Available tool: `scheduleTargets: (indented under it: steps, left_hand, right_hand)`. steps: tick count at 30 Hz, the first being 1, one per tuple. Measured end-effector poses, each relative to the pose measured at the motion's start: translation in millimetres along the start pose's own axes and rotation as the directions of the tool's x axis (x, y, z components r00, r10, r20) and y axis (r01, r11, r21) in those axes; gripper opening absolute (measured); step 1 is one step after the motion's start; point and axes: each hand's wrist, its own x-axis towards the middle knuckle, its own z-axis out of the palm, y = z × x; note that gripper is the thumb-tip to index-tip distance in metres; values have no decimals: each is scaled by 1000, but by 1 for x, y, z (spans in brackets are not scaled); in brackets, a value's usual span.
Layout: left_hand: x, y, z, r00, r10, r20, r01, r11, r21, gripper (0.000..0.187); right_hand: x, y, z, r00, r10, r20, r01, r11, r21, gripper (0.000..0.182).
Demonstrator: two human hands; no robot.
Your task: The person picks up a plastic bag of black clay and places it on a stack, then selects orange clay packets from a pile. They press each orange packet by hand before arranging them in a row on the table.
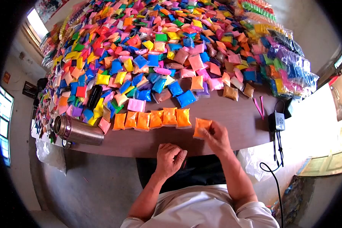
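My right hand (218, 138) pinches a small orange packet (201, 128) between thumb and fingers, just over the table near its front edge. Left of it, several matching orange packets (155, 119) lie side by side in a row, slightly overlapping. My left hand (170, 159) is curled into a loose fist at the table's front edge, below the row. Nothing shows in its fingers, though its palm is hidden. Behind the row spreads a large pile of small packets (161, 37) in many colours.
A steel flask (79, 130) lies on its side at the left edge, near a black object (94, 97). At right are pink strips (259, 108), a black adapter (277, 121) with hanging cables, and bundled clear bags of packets (292, 72). The brown table (239, 121) curves in front.
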Motion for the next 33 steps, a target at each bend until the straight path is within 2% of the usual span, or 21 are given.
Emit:
scheduleTargets:
  steps: [1, 2, 4, 7, 9, 11, 13, 15, 16, 19, 22, 25, 26, 28, 30, 32, 33]
  left_hand:
    - [1, 3, -1, 1000, -17, 20, 16, 1000, 21, 22]
    - [2, 4, -1, 999, -32, 41, 31, 999, 41, 21]
    - [4, 6, 1, 1000, -15, 25, 14, 999, 52, 24]
    - [3, 6, 3, 1000, -1, -3, 2, 998, 67, 26]
    - [4, 5, 5, 1000, 14, -17, -13, 998, 62, 26]
    - [2, 4, 4, 1000, -9, 15, 7, 995, 95, 26]
    - [1, 2, 5, 1000, -12, 19, 10, 996, 93, 24]
    - [0, 1, 6, 1000, -8, 17, 6, 993, 114, 23]
    - [1, 2, 6, 1000, -2, 18, 0, 994, 110, 23]
    - [4, 6, 8, 1000, 7, -16, -5, 994, 105, 24]
    - [1, 4, 8, 1000, -3, -26, 6, 993, 117, 24]
    - [0, 3, 8, 999, -13, 32, 6, 982, 189, 20]
    - [0, 3, 9, 1000, -3, 2, 3, 982, 187, 20]
    - [1, 4, 10, 1000, 9, -26, -4, 983, 183, 21]
    - [3, 5, 9, 1000, -22, 14, 18, 966, 257, 23]
    - [3, 3, 13, 1000, -8, -19, 12, 975, 222, 26]
    - [5, 2, 14, 998, 1, -56, 9, 982, 190, 31]
  right_hand:
    - [11, 0, -6, 996, -78, -48, 71, 987, -148, 27]
    - [21, 0, -8, 995, -82, -51, 73, 986, -150, 27]
    - [37, 6, -12, 992, -59, -112, 9, 915, -404, 25]
    - [48, 16, -7, 998, -9, -67, -27, 852, -523, 33]
    - [50, 19, -2, 996, -49, -78, -7, 803, -596, 32]
    - [48, 17, 5, 907, -393, -149, 170, 667, -726, 35]
    - [48, 15, 6, 903, -383, -195, 122, 664, -737, 36]
    - [48, 15, 5, 967, -150, -206, 14, 839, -543, 37]
    - [47, 14, 4, 972, -186, -146, 60, 793, -606, 30]
    - [55, 20, -3, 955, -259, -144, 130, 802, -583, 22]
    - [71, 6, -11, 909, -358, -212, 161, 773, -613, 15]
    - [95, -3, -22, 921, -331, -207, 141, 777, -614, 11]
    - [107, -4, -23, 879, -401, -259, 179, 780, -600, 10]
    - [129, -5, -32, 861, -408, -304, 169, 793, -585, 11]
    - [153, -2, -45, 842, -410, -350, 156, 807, -569, 13]
    - [179, 5, -62, 780, -476, -407, 137, 764, -631, 13]
    - [193, 9, -72, 779, -475, -408, 135, 763, -632, 13]
